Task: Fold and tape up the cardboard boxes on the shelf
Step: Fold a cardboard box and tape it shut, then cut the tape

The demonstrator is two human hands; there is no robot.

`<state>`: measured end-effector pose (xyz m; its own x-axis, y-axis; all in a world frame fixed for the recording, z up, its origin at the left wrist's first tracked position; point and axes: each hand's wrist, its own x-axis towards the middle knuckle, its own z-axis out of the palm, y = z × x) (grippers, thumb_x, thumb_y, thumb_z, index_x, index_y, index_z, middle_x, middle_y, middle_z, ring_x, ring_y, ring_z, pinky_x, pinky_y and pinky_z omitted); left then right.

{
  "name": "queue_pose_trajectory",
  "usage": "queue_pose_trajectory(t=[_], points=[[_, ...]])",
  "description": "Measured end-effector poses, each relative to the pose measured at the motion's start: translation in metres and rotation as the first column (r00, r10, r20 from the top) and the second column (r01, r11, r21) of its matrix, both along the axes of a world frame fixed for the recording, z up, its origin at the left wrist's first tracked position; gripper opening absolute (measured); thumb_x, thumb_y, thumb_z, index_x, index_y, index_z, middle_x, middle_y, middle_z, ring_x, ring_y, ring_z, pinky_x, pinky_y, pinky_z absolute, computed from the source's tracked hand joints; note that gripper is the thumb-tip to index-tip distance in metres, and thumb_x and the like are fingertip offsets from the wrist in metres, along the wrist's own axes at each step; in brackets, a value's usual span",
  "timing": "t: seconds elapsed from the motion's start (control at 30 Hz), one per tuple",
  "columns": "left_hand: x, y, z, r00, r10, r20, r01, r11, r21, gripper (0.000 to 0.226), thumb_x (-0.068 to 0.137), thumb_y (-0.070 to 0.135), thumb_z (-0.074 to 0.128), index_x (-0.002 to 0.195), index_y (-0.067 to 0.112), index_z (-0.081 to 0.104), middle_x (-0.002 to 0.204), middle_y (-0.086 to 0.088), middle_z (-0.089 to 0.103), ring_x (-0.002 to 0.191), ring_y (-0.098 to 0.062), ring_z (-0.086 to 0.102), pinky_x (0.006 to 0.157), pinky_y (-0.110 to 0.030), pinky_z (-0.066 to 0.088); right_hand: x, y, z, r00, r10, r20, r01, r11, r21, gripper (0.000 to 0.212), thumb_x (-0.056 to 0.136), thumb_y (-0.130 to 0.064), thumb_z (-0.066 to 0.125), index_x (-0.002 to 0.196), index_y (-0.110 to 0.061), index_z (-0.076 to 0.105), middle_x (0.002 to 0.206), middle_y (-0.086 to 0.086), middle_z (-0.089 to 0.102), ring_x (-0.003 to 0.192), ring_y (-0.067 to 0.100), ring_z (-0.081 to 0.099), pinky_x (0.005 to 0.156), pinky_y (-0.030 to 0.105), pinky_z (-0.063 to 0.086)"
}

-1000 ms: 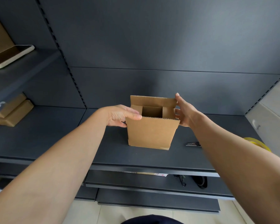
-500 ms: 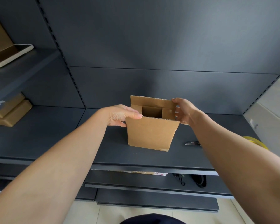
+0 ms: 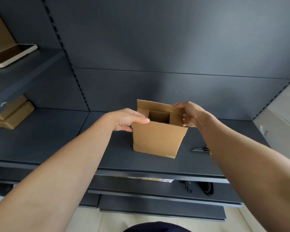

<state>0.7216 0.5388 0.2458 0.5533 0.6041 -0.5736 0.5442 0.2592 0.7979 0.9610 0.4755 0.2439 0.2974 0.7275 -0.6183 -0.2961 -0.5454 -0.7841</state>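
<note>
Your left hand [image 3: 127, 119] grips the open cardboard box [image 3: 158, 137] at its left wall, while your right hand [image 3: 190, 114] pinches the rear flap.

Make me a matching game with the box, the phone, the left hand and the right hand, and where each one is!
Things:
1. box
2. phone
3. left hand
4. right hand

Places:
A. lying on the upper shelf, far left
B. fingers on the box's back flap
C. standing open-topped on the middle shelf
D. thumb on the box's near left top corner

Pairs: 1-C, 2-A, 3-D, 4-B
</note>
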Motion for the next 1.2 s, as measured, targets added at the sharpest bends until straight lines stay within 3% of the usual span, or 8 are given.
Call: queue_pose_trajectory(t=[0.23, 0.4, 0.5, 0.57, 0.77, 0.97, 1.1, 1.2], points=[[-0.002, 0.0, -0.002, 1.0, -0.001, 0.017, 0.001, 1.0, -0.008, 0.034, 0.076, 0.029, 0.075, 0.107, 0.021, 0.067, 0.117, -0.001, 0.066, 0.118, -0.019, 0.055, 0.101, -0.035, 0.038, -0.005, -0.002, -0.013, 0.95, 0.196, 0.245, -0.194, 0.981, -0.032, 0.02, 0.091, 0.004, 0.055, 0.093, -0.013, 0.066, 0.1, 0.005, 0.065, 0.092, 0.018, 0.061, 0.08, 0.029, 0.051], [-0.004, -0.003, -0.007, 0.997, 0.072, 0.028, -0.073, 0.997, 0.032, 0.052, 0.069, 0.031, 0.081, 0.115, 0.015, 0.061, 0.123, -0.003, 0.06, 0.119, -0.02, 0.053, 0.106, -0.04, 0.04, -0.002, 0.004, -0.011, 0.837, 0.347, 0.423, -0.302, 0.938, -0.172, 0.043, 0.088, -0.002, 0.063, 0.128, -0.018, 0.057, 0.121, 0.004, 0.059, 0.116, 0.022, 0.053, 0.103, 0.035, 0.042], [-0.004, -0.005, -0.007, 0.988, 0.134, 0.082, -0.137, 0.99, 0.043, 0.068, 0.068, 0.024, 0.084, 0.124, 0.026, 0.046, 0.125, -0.004, 0.055, 0.11, -0.02, 0.059, 0.087, -0.034, 0.049, -0.003, 0.004, -0.008, 0.792, 0.388, 0.472, -0.32, 0.921, -0.22, 0.043, 0.087, -0.006, 0.066, 0.127, -0.021, 0.059, 0.121, 0.001, 0.059, 0.113, 0.02, 0.053, 0.089, 0.029, 0.042], [-0.005, -0.005, -0.005, 0.989, 0.117, 0.091, -0.12, 0.992, 0.027, 0.078, 0.069, 0.023, 0.083, 0.133, 0.036, 0.04, 0.126, -0.002, 0.055, 0.111, -0.022, 0.059, 0.091, -0.036, 0.047, -0.002, 0.004, -0.008, 0.794, 0.386, 0.47, -0.316, 0.922, -0.223, 0.04, 0.087, -0.006, 0.066, 0.124, -0.023, 0.062, 0.115, 0.0, 0.061, 0.106, 0.018, 0.054, 0.085, 0.028, 0.04], [0.0, -0.001, 0.003, 0.995, 0.095, 0.012, -0.095, 0.995, -0.012, 0.08, 0.075, 0.021, 0.08, 0.142, 0.034, 0.039, 0.137, -0.003, 0.052, 0.12, -0.027, 0.054, 0.108, -0.046, 0.038, 0.005, 0.009, -0.015, 0.846, 0.359, 0.393, -0.307, 0.932, -0.191, 0.042, 0.085, -0.001, 0.066, 0.124, -0.017, 0.062, 0.121, 0.005, 0.062, 0.116, 0.023, 0.055, 0.107, 0.039, 0.04], [0.023, -0.006, -0.003, 0.967, 0.249, -0.047, -0.235, 0.951, 0.201, 0.052, 0.08, 0.026, 0.075, 0.128, 0.031, 0.053, 0.125, 0.001, 0.053, 0.101, -0.022, 0.058, 0.08, -0.042, 0.052, 0.007, 0.01, -0.016, 0.892, 0.332, 0.308, -0.293, 0.942, -0.167, 0.041, 0.087, 0.003, 0.062, 0.125, -0.013, 0.059, 0.114, 0.003, 0.064, 0.108, 0.018, 0.059, 0.102, 0.033, 0.045], [0.033, -0.006, -0.016, 0.958, 0.277, -0.074, -0.235, 0.906, 0.353, 0.042, 0.08, 0.025, 0.073, 0.118, 0.03, 0.054, 0.12, 0.003, 0.048, 0.1, -0.024, 0.058, 0.081, -0.042, 0.055, 0.008, 0.007, -0.017, 0.921, 0.298, 0.252, -0.274, 0.954, -0.124, 0.039, 0.089, 0.002, 0.06, 0.125, -0.014, 0.06, 0.109, 0.001, 0.064, 0.097, 0.015, 0.06, 0.09, 0.028, 0.047], [0.035, -0.001, -0.021, 0.96, 0.268, -0.082, -0.216, 0.893, 0.395, 0.042, 0.08, 0.022, 0.074, 0.115, 0.029, 0.052, 0.118, 0.002, 0.049, 0.096, -0.022, 0.058, 0.082, -0.04, 0.054, 0.009, 0.006, -0.022, 0.918, 0.301, 0.257, -0.288, 0.954, -0.088, 0.034, 0.091, -0.004, 0.059, 0.123, -0.016, 0.06, 0.122, 0.003, 0.061, 0.112, 0.017, 0.056, 0.104, 0.032, 0.041]])
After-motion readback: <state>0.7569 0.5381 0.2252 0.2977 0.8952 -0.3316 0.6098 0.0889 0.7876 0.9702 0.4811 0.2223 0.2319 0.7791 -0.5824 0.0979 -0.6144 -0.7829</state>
